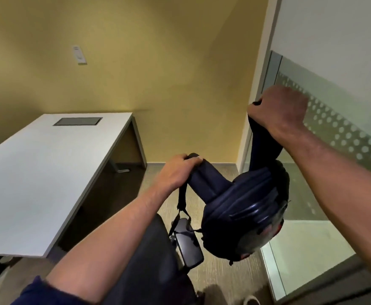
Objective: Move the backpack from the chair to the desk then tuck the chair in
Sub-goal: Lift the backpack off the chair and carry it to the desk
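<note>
Backpack (246, 208) hangs above chair (158, 249); left hand (175, 170), right hand (279, 113) grip its straps.

— How's the light from where you stand?
— Dim and yellowish; my desk (48, 164) top is brightest, at nine o'clock.
— Sharpness?
— Soft all over, my right hand (279, 111) smeared, edges bowed by the wide lens.

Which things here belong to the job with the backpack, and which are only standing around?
Part of the job:
- backpack, held by its straps in the left hand and right hand
- chair
- desk

Not part of it:
- wall switch plate
- frosted glass partition
- desk's cable hatch
</note>
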`<state>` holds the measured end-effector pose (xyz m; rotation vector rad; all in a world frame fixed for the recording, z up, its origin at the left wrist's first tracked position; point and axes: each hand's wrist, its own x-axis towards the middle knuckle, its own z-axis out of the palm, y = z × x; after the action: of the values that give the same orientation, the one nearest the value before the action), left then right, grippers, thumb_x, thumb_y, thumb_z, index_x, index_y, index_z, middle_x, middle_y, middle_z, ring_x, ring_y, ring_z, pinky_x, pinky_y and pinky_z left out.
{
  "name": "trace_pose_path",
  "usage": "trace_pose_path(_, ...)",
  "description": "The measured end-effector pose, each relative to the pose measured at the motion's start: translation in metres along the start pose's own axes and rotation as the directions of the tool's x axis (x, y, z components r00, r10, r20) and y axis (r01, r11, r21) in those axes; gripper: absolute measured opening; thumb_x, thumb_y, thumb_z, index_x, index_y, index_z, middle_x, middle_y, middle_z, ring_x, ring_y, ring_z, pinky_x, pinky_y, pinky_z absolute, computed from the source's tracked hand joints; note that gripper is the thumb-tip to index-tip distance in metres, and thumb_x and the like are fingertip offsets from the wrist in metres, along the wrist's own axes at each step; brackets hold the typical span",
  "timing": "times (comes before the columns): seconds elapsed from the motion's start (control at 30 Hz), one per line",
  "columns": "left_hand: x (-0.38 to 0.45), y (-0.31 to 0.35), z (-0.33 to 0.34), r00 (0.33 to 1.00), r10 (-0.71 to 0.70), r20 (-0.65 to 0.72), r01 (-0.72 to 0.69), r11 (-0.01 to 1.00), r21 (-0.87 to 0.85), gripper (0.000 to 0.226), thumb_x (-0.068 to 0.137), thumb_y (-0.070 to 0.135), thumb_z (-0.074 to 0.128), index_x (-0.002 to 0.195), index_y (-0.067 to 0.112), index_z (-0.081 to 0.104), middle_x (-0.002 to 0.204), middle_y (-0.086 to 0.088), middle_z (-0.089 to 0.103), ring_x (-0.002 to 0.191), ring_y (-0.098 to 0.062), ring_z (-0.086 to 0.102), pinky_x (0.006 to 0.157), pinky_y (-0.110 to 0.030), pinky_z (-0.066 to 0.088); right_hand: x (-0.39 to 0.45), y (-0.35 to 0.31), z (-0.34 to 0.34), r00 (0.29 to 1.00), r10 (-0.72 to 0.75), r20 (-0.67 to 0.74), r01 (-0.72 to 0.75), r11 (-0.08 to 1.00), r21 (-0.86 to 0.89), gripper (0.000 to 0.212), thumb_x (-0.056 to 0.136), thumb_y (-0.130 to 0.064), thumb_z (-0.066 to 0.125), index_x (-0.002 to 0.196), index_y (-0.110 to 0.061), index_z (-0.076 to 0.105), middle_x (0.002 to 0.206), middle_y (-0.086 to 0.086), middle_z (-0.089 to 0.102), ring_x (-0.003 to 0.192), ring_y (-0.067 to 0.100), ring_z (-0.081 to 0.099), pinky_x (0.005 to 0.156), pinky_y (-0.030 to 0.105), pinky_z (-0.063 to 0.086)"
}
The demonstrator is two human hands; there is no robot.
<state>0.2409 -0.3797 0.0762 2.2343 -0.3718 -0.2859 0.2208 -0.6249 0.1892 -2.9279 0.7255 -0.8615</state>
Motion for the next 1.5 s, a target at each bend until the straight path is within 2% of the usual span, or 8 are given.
trace_pose_path(0.07,0.003,0.014,0.008,0.999,-0.051,-0.002,0.051,0.999,0.018,0.068,0.081,0.075,0.058,0.105,0.013,0.064,0.103,-0.003,0.066,0.097,-0.025,0.064,0.077,-0.037,0.049,0.004,0.001,0.001,0.999,-0.006,-0.039,0.006,1.000,0.019,0.029,0.076,-0.034,0.059,0.060,-0.011,0.059,0.055,0.002,0.047,0.050,0.022,0.050,0.054,0.025,0.033)
trace_pose_path(0.2,0.022,0.028,0.022,0.997,-0.009,-0.082,0.035,0.947,0.320,0.097,0.083,0.079,0.055,0.142,0.003,0.044,0.140,-0.016,0.045,0.128,-0.035,0.052,0.102,-0.045,0.048,0.017,-0.003,0.005,0.993,0.015,-0.116,-0.009,0.999,0.052,0.027,0.073,-0.034,0.060,0.059,-0.011,0.055,0.053,0.002,0.043,0.054,0.026,0.054,0.056,0.030,0.037)
trace_pose_path(0.37,0.100,0.029,0.031,0.960,-0.205,-0.190,0.240,0.952,0.190,0.106,0.078,0.090,0.046,0.137,0.002,0.049,0.141,-0.018,0.050,0.124,-0.037,0.056,0.100,-0.046,0.049,0.092,-0.019,0.056,0.983,-0.066,-0.169,0.095,0.981,0.170,0.028,0.075,-0.034,0.060,0.069,-0.007,0.065,0.062,0.008,0.052,0.058,0.028,0.050,0.061,0.031,0.036)
trace_pose_path(0.63,0.246,0.043,0.034,0.909,-0.416,0.029,0.404,0.896,0.185,0.030,0.093,0.037,0.058,0.099,0.008,0.065,0.116,-0.017,0.066,0.104,-0.033,0.065,0.091,-0.038,0.054,0.211,-0.020,0.123,0.974,-0.152,-0.165,0.192,0.947,0.257,0.034,0.077,-0.039,0.059,0.085,-0.009,0.075,0.080,0.011,0.068,0.072,0.035,0.066,0.063,0.031,0.038)
trace_pose_path(0.83,0.312,0.036,0.051,0.762,-0.595,0.257,0.598,0.798,0.073,0.027,0.087,0.036,0.064,0.081,0.011,0.072,0.088,-0.011,0.078,0.081,-0.028,0.076,0.078,-0.042,0.064,0.277,-0.035,0.177,0.972,-0.224,-0.078,0.237,0.912,0.336,0.034,0.075,-0.035,0.062,0.096,-0.013,0.077,0.094,0.006,0.070,0.080,0.035,0.065,0.068,0.029,0.037)
trace_pose_path(1.03,0.362,0.031,0.040,0.806,-0.569,-0.165,0.574,0.818,-0.019,0.040,0.078,0.046,0.064,0.095,0.010,0.071,0.087,-0.003,0.068,0.076,-0.013,0.063,0.059,-0.029,0.045,0.335,-0.052,0.235,0.961,-0.274,-0.034,0.266,0.884,0.383,0.037,0.075,-0.038,0.065,0.098,-0.013,0.077,0.098,0.006,0.070,0.081,0.035,0.067,0.068,0.030,0.038)
trace_pose_path(1.2,0.397,0.045,0.004,0.857,-0.341,-0.386,0.392,0.918,0.059,0.034,0.068,0.045,0.065,0.094,0.023,0.068,0.085,0.008,0.068,0.074,-0.002,0.062,0.056,-0.019,0.045,0.370,-0.056,0.271,0.959,-0.284,0.005,0.256,0.873,0.414,0.037,0.075,-0.036,0.065,0.099,-0.011,0.078,0.101,0.009,0.068,0.079,0.037,0.067,0.066,0.031,0.040)
trace_pose_path(1.5,0.433,0.056,-0.063,0.756,-0.049,-0.653,0.139,0.986,0.087,0.054,0.068,0.036,0.065,0.118,0.019,0.073,0.115,0.003,0.072,0.104,-0.011,0.066,0.091,-0.024,0.051,0.419,-0.101,0.276,0.944,-0.316,-0.095,0.326,0.850,0.414,0.047,0.079,-0.046,0.059,0.108,-0.013,0.078,0.116,0.007,0.063,0.079,0.037,0.069,0.066,0.031,0.041)
